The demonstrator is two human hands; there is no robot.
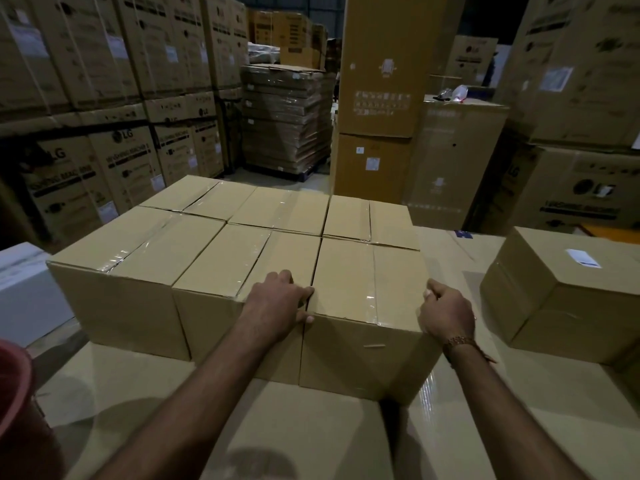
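Note:
Several taped brown cartons stand packed together in two rows on a flat cardboard surface [311, 427]. The near right carton [360, 327] is the one I hold. My left hand [280, 299] grips its near left top corner, fingers tucked into the gap beside the neighbouring carton [239, 271]. My right hand [446, 313] grips its near right top corner, fingers curled over the right side. A bracelet sits on my right wrist.
A separate carton with a white label [568, 292] stands to the right. A white box [24, 289] lies at the left edge. Tall stacks of printed appliance cartons [114, 157] line the left and right. A wrapped pallet [287, 119] stands behind, across a floor aisle.

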